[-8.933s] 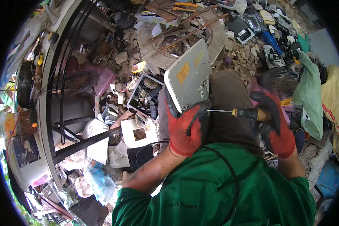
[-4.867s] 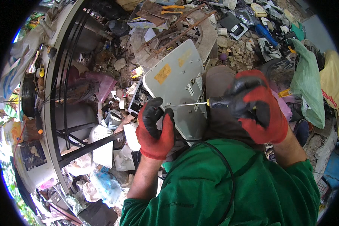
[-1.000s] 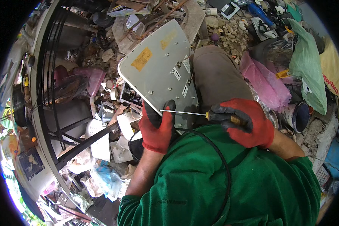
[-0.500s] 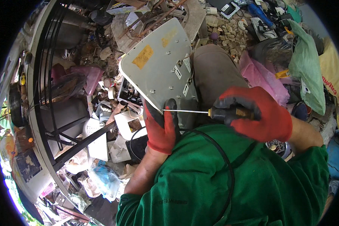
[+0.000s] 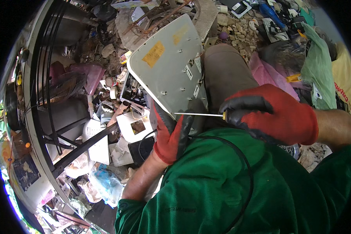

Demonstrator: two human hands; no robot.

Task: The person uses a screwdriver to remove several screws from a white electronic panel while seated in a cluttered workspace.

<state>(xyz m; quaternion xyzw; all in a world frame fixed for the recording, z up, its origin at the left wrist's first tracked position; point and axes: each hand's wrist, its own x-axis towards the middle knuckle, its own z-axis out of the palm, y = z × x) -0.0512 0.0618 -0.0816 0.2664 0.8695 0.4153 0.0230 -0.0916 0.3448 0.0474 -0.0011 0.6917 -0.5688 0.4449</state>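
A flat grey panel (image 5: pixel 165 72) with rounded corners, rivet-like studs and strips of old yellow tape leans tilted in front of my body. My left hand (image 5: pixel 169 138), in a red and black work glove, grips its near corner with the thumb and fingers on either side. In the matching glove, my right hand (image 5: pixel 279 113) is closed around the handle of a screwdriver (image 5: pixel 202 114). The metal shaft points left, and its tip meets the panel's near corner just above my left thumb. Most of the handle is hidden by my fingers.
A black cable (image 5: pixel 238 150) loops across my green shirt. A black metal frame (image 5: pixel 85 146) stands at left among scrap and plastic bags. Beyond the panel lies a round stone-like ring (image 5: pixel 204 17). Rubble, a pink bag (image 5: pixel 267 74) and a green bag (image 5: pixel 319 68) lie at right.
My right hand has shifted right and turned around the screwdriver, hiding more of the handle. The panel and my left hand appear slightly farther right; the tip is still at the corner.
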